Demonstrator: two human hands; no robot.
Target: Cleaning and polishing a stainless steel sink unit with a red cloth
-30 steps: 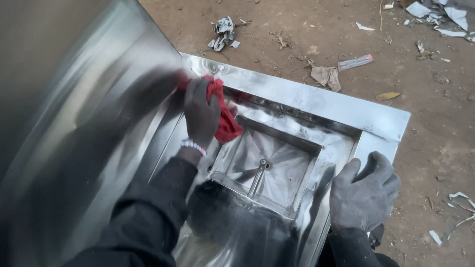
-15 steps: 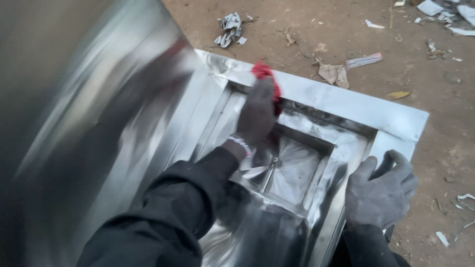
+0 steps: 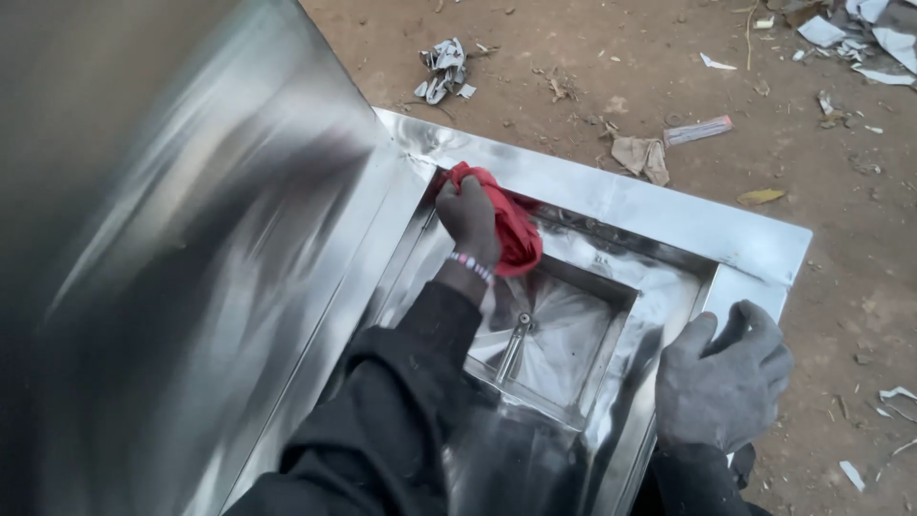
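A shiny stainless steel unit lies on bare ground, with a flat rim point(image 3: 630, 205) around a stepped recess and a square sunken basin point(image 3: 564, 334) in the middle. My left hand point(image 3: 468, 218) grips a red cloth point(image 3: 511, 229) and presses it into the recess's far left corner. A beaded band circles that wrist above a dark sleeve. My right hand point(image 3: 721, 382), in a grey glove, rests curled over the unit's right rim edge. A small metal bar point(image 3: 513, 344) sits inside the basin.
A large sloping steel panel point(image 3: 191, 268) fills the left side. Brown dirt ground point(image 3: 592, 57) lies beyond, strewn with crumpled paper point(image 3: 441, 69), torn cardboard point(image 3: 642, 155), a flat wrapper point(image 3: 699, 130) and white scraps point(image 3: 884, 38) at the top right.
My left hand has swept the red cloth along the far side of the recess, right and then back to the left corner. My gloved right hand has stayed on the right rim.
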